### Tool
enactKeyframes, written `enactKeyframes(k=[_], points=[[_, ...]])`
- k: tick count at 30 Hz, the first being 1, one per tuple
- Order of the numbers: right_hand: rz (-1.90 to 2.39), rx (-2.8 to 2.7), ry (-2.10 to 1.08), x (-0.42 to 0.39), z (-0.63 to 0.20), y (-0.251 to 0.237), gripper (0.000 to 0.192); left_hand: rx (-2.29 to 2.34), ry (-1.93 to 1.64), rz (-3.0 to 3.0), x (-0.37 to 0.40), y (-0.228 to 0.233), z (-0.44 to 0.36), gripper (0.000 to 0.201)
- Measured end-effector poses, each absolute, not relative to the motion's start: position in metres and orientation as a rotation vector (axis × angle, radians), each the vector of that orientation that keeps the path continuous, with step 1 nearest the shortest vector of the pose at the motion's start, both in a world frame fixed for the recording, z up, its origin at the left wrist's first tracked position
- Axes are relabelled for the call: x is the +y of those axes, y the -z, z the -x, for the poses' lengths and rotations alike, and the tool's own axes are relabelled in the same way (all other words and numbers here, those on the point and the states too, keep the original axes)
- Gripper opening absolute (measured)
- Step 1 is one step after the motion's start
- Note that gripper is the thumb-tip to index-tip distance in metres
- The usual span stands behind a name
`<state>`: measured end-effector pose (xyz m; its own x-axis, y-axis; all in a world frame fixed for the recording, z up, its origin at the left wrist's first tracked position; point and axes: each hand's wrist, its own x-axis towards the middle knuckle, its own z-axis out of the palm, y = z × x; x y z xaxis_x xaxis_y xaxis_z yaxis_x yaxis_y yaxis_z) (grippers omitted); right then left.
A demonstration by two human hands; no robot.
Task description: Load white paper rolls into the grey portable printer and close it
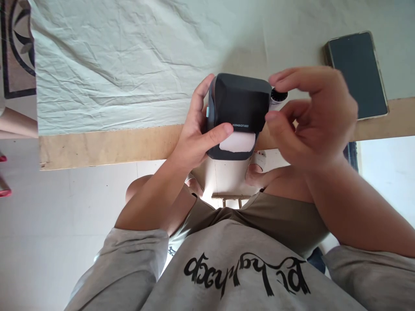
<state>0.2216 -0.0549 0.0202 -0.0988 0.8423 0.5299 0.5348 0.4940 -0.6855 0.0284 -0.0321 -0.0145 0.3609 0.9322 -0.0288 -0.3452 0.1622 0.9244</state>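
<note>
My left hand [204, 125] grips a dark label printer [241, 101] marked NIIMBOT, its thumb across the front near the logo. A strip of white label paper [238, 141] shows at the printer's lower front. By the printer's right side is my right hand [308, 112], thumb and index finger curved and apart, tips close to the casing; whether they touch it I cannot tell. Between those fingertips appears a small pale cylinder with a dark ribbed top [279, 96], seemingly behind the printer. I cannot tell whether the fingers touch it.
A pale wrinkled cloth [123, 69] covers the table, whose bare wooden front edge [106, 147] runs below the hands. A phone [358, 75] in a clear case lies at the right. My legs and a wooden stool bar [230, 197] are beneath.
</note>
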Motion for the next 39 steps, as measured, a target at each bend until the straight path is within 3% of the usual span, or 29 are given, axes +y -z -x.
enactKeyframes(k=[5, 11, 16, 24, 31, 36, 39], points=[[1.145, -1.861, -0.619, -0.060, -0.217, -0.019, 0.052, 0.831, -0.959, -0.979, -0.037, 0.001, -0.028, 0.044], [1.165, -1.820, -0.897, -0.057, -0.221, -0.018, 0.056, 0.791, -0.908, -0.978, -0.036, 0.002, -0.022, 0.046], [1.177, -1.836, -0.890, -0.055, -0.221, -0.015, 0.050, 0.772, -0.924, -0.944, -0.035, -0.001, -0.026, 0.044], [1.160, -1.873, -0.583, -0.056, -0.226, -0.011, 0.044, 0.672, -0.930, -0.754, -0.026, 0.003, -0.029, 0.015], [1.107, -2.010, -0.660, -0.056, -0.225, -0.012, 0.070, 0.658, -0.954, -0.744, -0.025, 0.005, -0.026, 0.018], [1.128, -1.885, -0.707, -0.056, -0.222, -0.013, 0.071, 0.646, -0.931, -0.730, -0.023, 0.010, -0.026, 0.015], [1.198, -1.773, -0.574, -0.054, -0.220, -0.019, 0.065, 0.589, -0.939, -0.680, -0.024, 0.008, -0.026, 0.021]])
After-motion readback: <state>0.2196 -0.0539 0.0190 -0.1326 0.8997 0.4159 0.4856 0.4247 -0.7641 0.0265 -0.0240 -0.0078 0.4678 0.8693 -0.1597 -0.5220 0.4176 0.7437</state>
